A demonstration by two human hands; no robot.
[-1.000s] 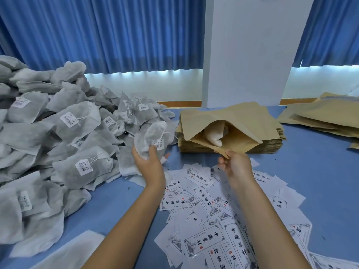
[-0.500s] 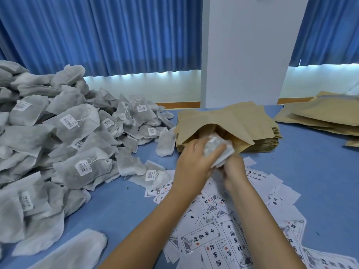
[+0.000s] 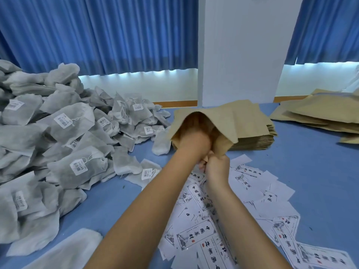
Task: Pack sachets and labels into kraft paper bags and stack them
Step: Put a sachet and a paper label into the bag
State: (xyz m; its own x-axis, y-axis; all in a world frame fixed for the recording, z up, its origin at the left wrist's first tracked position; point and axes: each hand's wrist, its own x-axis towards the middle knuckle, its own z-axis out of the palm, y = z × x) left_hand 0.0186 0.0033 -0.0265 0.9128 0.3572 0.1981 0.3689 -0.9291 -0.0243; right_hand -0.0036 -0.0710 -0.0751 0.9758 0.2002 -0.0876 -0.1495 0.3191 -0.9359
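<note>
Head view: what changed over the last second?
The left hand carried a sachet from the sachet pile rightward and is now pushed into the open kraft bag; the sachet is out of sight. The right hand still pinches the bag's lower edge. The bag stack and labels are unmoved.

Both of your forearms (image 3: 155, 210) are bare along all of their visible length, skin running uncovered from behind each wrist to the hand itself. Your left hand (image 3: 194, 142) and your right hand (image 3: 216, 167) are bare as well. Most of your fingers (image 3: 212, 159) are hidden, so their nails cannot be made out.
</note>
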